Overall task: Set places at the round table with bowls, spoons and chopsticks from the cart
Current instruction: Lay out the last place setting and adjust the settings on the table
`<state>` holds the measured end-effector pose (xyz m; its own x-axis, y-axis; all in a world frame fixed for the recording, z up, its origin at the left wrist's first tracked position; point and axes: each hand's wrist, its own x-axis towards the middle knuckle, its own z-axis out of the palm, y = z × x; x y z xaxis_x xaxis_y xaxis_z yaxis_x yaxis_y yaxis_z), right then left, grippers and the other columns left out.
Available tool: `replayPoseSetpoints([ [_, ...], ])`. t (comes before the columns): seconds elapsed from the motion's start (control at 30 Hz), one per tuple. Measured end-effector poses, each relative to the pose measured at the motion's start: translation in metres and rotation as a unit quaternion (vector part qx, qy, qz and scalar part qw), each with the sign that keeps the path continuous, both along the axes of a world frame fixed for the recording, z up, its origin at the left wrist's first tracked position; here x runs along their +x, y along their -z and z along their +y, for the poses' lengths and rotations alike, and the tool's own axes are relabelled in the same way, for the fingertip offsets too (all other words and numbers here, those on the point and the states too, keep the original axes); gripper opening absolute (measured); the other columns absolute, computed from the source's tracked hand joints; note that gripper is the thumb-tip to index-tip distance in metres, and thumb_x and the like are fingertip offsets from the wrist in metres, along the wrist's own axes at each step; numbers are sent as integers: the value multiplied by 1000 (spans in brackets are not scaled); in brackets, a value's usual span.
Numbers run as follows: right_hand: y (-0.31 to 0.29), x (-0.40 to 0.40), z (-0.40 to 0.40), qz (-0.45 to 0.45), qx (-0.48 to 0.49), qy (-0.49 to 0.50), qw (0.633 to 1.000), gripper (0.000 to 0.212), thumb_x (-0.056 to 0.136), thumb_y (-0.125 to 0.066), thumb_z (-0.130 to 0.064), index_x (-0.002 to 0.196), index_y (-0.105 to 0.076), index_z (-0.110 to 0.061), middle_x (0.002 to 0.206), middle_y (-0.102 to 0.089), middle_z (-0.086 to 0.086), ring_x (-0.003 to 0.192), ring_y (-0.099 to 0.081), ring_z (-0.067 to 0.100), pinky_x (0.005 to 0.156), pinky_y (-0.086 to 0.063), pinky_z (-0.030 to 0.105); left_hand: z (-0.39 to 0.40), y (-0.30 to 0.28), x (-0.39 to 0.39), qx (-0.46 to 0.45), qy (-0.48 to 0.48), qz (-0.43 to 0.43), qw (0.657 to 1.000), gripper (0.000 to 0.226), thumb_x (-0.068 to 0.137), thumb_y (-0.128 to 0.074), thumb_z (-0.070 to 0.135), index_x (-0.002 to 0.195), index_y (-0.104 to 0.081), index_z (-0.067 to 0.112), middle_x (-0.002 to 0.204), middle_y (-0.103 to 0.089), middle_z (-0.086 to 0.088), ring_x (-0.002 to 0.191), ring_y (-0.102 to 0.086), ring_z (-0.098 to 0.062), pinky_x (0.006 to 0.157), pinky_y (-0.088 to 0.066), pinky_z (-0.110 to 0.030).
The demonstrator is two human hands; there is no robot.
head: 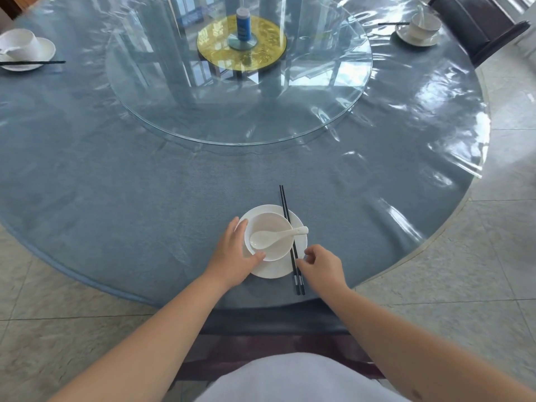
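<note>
A white bowl (268,227) sits on a white plate (272,271) near the front edge of the round table (116,204). A white spoon (275,235) lies in the bowl with its handle pointing right. Two black chopsticks (290,236) lie side by side across the plate's right side. My left hand (232,256) cups the bowl's left side, thumb at its near rim. My right hand (322,264) hovers just right of the chopsticks' near end, fingers loosely curled, holding nothing.
Two other set places stand at the far left (20,49) and far right (419,27). A glass turntable (237,111) with a blue bottle (243,23) on a gold disc fills the table's middle. A dark chair (475,27) stands at the back right.
</note>
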<state>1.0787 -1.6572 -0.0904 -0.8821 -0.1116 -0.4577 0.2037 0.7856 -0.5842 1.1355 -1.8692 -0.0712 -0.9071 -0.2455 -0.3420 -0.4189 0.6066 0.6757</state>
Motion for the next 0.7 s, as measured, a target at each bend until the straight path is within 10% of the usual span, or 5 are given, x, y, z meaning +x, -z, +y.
replayPoseSetpoints([
  [0.7,-5,-4,-30,-19,68,14,997,20,75,-57,-30,68,-56,-11,72,-62,6,64,-53,25,57,-44,32,7,5,5,-92,82,38,992,92,86,-66,46,155,-11,21,163,2,12,147,-7,-5,110,-9,-16],
])
